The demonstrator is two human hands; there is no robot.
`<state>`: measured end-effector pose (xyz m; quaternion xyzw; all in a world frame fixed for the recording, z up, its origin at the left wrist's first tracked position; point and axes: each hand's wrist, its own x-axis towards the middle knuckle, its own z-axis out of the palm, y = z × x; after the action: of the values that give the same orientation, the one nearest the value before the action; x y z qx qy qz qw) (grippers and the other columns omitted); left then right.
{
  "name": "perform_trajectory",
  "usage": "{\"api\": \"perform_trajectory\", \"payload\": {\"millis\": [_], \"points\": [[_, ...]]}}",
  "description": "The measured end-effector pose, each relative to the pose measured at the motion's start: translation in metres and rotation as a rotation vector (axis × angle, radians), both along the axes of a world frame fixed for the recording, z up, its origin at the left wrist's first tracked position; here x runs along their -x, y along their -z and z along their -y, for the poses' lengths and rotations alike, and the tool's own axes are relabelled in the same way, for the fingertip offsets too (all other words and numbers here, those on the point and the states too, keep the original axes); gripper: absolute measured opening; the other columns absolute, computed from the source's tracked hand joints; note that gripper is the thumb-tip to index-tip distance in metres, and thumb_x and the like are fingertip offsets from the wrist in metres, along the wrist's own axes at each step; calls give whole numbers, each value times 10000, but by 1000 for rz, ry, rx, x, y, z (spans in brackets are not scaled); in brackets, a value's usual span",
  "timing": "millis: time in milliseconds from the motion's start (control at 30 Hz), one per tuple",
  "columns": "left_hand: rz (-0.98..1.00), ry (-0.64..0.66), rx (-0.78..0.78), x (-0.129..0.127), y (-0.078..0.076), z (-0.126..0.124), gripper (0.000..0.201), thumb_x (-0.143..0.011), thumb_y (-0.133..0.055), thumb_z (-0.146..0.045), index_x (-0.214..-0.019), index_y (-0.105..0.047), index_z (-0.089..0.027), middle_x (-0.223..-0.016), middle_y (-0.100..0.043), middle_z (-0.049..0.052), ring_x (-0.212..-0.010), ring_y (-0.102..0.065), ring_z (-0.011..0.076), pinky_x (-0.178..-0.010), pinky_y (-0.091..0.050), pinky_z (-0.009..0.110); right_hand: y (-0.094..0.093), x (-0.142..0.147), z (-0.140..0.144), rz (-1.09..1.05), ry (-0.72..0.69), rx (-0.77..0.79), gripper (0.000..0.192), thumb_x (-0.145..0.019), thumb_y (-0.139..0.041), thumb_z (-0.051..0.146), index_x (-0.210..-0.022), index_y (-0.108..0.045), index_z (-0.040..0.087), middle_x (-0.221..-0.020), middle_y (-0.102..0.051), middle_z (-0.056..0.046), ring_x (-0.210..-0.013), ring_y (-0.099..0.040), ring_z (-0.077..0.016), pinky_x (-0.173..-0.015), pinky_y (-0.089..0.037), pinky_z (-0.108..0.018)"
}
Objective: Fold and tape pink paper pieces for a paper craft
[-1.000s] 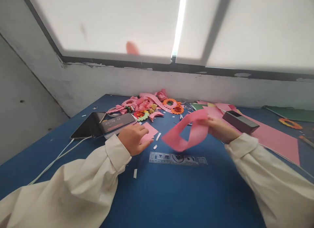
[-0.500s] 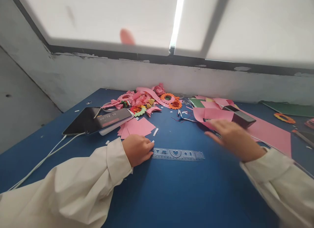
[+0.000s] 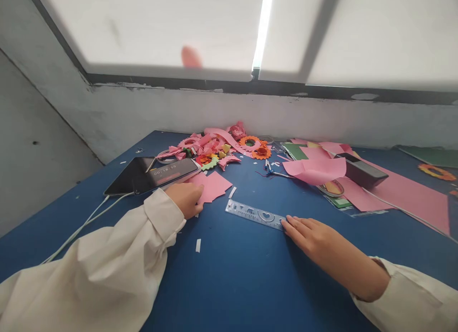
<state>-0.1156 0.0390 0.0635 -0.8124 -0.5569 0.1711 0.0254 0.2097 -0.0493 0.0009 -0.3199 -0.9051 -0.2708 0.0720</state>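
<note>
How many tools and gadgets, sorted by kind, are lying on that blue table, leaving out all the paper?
Clear plastic stencil ruler, its end touched by the right hand: 1
Dark phones or tablets with a screen, beside the left hand: 2
Dark grey box-shaped device: 1
Roll of tape: 1
Total: 5

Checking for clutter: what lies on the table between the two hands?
In the head view, between left hand and right hand: the clear stencil ruler, touched by the right fingertips; otherwise bare blue table.
</note>
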Motion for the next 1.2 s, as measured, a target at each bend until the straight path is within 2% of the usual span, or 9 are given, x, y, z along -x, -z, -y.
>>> {"api": "perform_trajectory", "payload": {"millis": [133, 333, 567, 733, 867, 933, 1033, 1133, 1200], "points": [[17, 28, 20, 1, 8, -9, 307, -909, -551, -356, -1132, -549, -145, -1104, -587, 73, -956, -598, 186, -829, -530, 386, 3, 1, -3, 59, 81, -89, 420, -720, -374, -82, -1014, -638, 61, -958, -690, -168, -791, -674, -229, -603, -545, -316], [46, -19, -6, -10, 2, -4, 317, -910, -549, -351, -1155, -538, -149, -1133, -576, 78, -984, -591, 195, -846, -525, 398, 5, -5, -12, 81, 260, -169, 394, -708, -388, -92, -947, -666, 53, -861, -696, -168, -596, -636, -211, -524, -492, -317], [412, -126, -115, -11, 10, -5, 312, -905, -557, -348, -1141, -546, -144, -1136, -575, 80, -996, -588, 199, -852, -521, 401, 3, -9, -13, 27, 407, -129, 339, -748, -411, -63, -913, -671, 79, -769, -680, -130, -555, -592, -202, -528, -425, -318], [952, -119, -223, -20, 17, -5, 321, -913, -537, -366, -1151, -547, -149, -1162, -567, 73, -1026, -577, 219, -880, -511, 414, 2, -7, -16, -102, 467, -45, 288, -789, -416, -23, -911, -662, 61, -706, -652, -123, -595, -590, -244, -552, -394, -364], [1260, -73, -89, -38, 38, 4, 335, -919, -529, -374, -1157, -535, -138, -1110, -583, 71, -948, -602, 195, -809, -539, 377, 3, -2, -16, -311, 451, 36, 263, -899, -429, 168, -1014, -640, 60, -926, -678, -176, -791, -633, -288, -686, -436, -424], [1318, -17, 32, -44, 50, 8, 317, -914, -540, -367, -1134, -547, -138, -1086, -592, 68, -925, -606, 182, -793, -543, 364, 5, 5, -13, -447, 399, 100, 362, -928, -438, 341, -1144, -589, 93, -1089, -652, -161, -974, -613, -292, -823, -447, -443], [1360, 72, 140, -48, 57, 12, 298, -912, -545, -358, -1117, -558, -142, -1087, -594, 68, -936, -604, 181, -811, -538, 371, 8, 19, -7, -654, 342, 232, 474, -924, -421, 464, -1266, -491, 143, -1179, -623, -119, -1080, -586, -244, -915, -461, -403], [1380, 180, 180, -53, 53, 19, 303, -923, -521, -376, -1115, -561, -145, -1104, -593, 71, -969, -598, 191, -846, -526, 392, 7, 35, -6, -810, 303, 402, 563, -876, -484, 532, -1310, -437, 177, -1224, -600, -109, -1090, -592, -235, -890, -503, -380], [1350, 266, 217, -57, 46, 26, 317, -934, -494, -381, -1134, -556, -144, -1066, -614, 68, -944, -613, 189, -819, -536, 369, 4, 44, -8, -877, 252, 532, 507, -866, -508, 520, -1272, -481, 216, -1207, -613, -75, -1054, -613, -207, -854, -527, -333]]}}
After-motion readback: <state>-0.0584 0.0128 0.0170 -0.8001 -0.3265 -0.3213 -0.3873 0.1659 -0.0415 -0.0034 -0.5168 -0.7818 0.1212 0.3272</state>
